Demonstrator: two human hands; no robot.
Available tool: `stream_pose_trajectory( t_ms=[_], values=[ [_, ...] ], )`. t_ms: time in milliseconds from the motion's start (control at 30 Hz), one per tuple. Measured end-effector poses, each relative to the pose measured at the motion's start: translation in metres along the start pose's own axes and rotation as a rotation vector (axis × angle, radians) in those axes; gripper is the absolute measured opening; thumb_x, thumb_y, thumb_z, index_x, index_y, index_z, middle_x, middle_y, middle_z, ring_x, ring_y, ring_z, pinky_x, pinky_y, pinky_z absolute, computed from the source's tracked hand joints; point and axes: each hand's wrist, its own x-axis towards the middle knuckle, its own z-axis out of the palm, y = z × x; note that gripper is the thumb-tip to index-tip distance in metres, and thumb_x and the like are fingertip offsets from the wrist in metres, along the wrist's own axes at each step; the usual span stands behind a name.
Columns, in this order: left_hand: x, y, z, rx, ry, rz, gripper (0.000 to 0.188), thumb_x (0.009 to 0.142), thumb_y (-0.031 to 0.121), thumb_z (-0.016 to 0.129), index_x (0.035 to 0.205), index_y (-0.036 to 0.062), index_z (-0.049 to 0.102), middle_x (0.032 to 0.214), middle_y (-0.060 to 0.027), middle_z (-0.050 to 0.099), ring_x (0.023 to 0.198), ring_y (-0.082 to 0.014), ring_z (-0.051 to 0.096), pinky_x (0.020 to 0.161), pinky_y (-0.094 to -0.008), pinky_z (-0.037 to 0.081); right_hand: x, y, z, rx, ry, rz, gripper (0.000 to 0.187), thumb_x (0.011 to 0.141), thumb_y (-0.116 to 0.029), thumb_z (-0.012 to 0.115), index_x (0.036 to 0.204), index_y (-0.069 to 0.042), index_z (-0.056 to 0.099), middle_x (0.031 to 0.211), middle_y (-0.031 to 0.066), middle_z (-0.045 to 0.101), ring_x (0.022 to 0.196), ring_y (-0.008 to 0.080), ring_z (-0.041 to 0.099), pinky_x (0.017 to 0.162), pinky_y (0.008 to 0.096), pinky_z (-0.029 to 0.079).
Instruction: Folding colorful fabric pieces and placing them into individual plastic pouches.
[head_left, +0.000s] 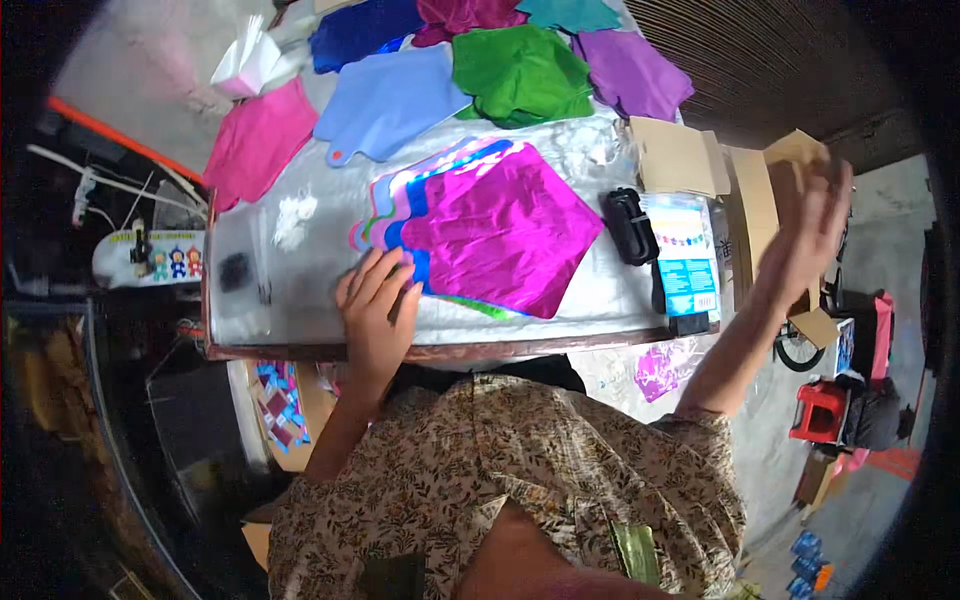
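Magenta foil stack [505, 232] at the tips of half-curled left fingers [381, 278], grip unclear; right fingers [817, 205] extended, empty.

From here I make out a pale worktop [320, 300], grey floor [770, 480] and, far right, a dark ribbed wall [740, 60].

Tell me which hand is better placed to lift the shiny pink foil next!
Probably the left. The left hand is right at the left end of the shiny pink foil, while the right hand is off beside the cardboard box.
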Motion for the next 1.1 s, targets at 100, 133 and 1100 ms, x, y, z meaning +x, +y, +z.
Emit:
stream_pose_trajectory(
  t_ms=[100,133,1100],
  values=[
    [0.031,0.008,-0.01,-0.082,-0.047,0.031,0.022,0.085,0.012,0.074,0.107,0.006,0.073,0.116,-0.0101,0.07,0.111,-0.0294,0.064,0.096,-0.0438,0.043,0.035,0.01,-0.02,0.185,0.116,-0.1,0.056,0.102,-0.013,0.059,0.15,0.003,0.036,0.143,0.0163,0.055,0.132,0.0243,0.052,0.108,0.0349,0.043],
    [0.048,0.01,-0.011,-0.127,-0.075,0.033,0.02,0.085,0.011,0.074,0.105,0.006,0.073,0.114,-0.0099,0.07,0.108,-0.0293,0.065,0.094,-0.0431,0.045,0.035,0.016,-0.016,0.059,0.012,-0.189,0.054,0.102,-0.012,0.058,0.149,0.004,0.037,0.145,0.0161,0.054,0.135,0.0253,0.05,0.111,0.0368,0.041],
    [0.463,-0.037,0.351,0.177,-0.301,0.362,0.021,0.088,0.024,0.07,0.104,0.0133,0.076,0.1,-0.0122,0.074,0.092,-0.0353,0.071,0.082,-0.0481,0.057,0.105,0.303,0.186,-0.83,-1.128,-0.371,0.065,0.101,-0.048,0.053,0.151,-0.007,0.042,0.155,0.0195,0.041,0.141,0.0389,0.042,0.115,0.0475,0.035]
  ],
)
